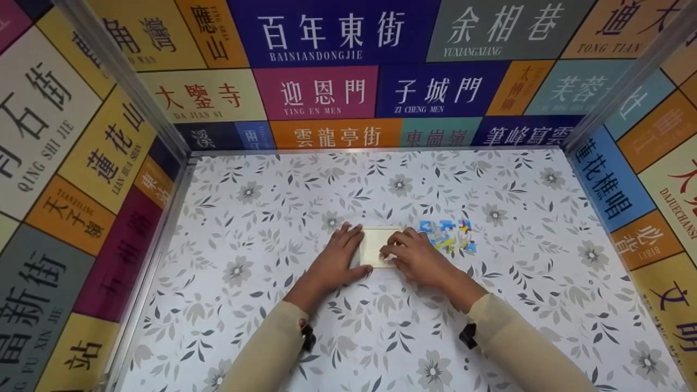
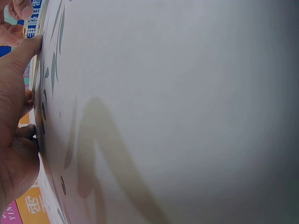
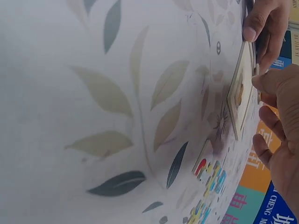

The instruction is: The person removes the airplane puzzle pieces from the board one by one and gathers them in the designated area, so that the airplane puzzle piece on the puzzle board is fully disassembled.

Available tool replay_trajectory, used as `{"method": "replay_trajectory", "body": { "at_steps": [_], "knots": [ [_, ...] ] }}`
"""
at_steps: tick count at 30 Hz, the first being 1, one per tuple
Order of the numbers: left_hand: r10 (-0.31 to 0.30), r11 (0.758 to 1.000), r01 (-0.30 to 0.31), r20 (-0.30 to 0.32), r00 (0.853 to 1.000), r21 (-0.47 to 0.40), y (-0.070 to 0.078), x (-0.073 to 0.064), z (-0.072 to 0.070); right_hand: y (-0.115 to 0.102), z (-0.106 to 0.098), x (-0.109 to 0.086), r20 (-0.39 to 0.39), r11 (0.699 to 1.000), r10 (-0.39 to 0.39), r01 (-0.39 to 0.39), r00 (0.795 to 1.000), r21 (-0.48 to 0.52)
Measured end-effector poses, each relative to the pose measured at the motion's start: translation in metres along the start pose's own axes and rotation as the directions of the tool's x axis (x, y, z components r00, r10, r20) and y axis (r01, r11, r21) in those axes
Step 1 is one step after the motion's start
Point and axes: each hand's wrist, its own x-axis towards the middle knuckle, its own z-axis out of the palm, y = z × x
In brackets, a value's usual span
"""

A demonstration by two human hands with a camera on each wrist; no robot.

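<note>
A flat pale wooden puzzle board [image 1: 372,247] with a raised rim lies on the patterned tabletop between both hands. My left hand [image 1: 338,256] rests at its left end, fingers extended by the upper corner and thumb along the near edge. In the left wrist view, that thumb [image 2: 29,49] lies straight beside the board's edge. Over the board's right half, my right hand [image 1: 416,255] pinches a small, thin, pale puzzle piece [image 3: 258,80] between thumb and fingertips; its face is hidden. Bright blue, yellow and red puzzle pieces [image 1: 447,236] lie to the right of the board.
White table covering [image 1: 261,326] with grey flowers and leaves spreads around the board. Panels with large printed characters [image 1: 321,92] wall off the back and both sides. Dark wrist devices [image 1: 468,335] sit at the cuffs of the beige sleeves [image 1: 523,343].
</note>
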Motion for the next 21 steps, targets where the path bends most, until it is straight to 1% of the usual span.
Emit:
{"method": "replay_trajectory", "body": {
  "at_steps": [2,8,16,21],
  "knots": [
    [0.003,1.000,-0.003,-0.006,1.000,-0.006,0.001,0.000,-0.001,0.003,-0.002,-0.004,-0.021,1.000,-0.008,0.008,1.000,-0.002],
    [-0.001,1.000,0.001,-0.012,1.000,-0.006,0.000,0.001,-0.001,0.011,-0.008,-0.016,-0.038,0.999,0.026,-0.025,0.999,0.031],
    [-0.046,0.999,0.045,0.033,0.998,0.030,0.001,0.002,0.000,0.022,-0.012,-0.037,-0.133,1.000,0.004,-0.002,0.991,0.012],
    [-0.041,0.999,0.041,0.028,0.999,0.027,0.001,0.002,0.001,0.028,-0.019,-0.051,-0.111,0.996,0.077,-0.071,0.991,0.052]
  ]
}}
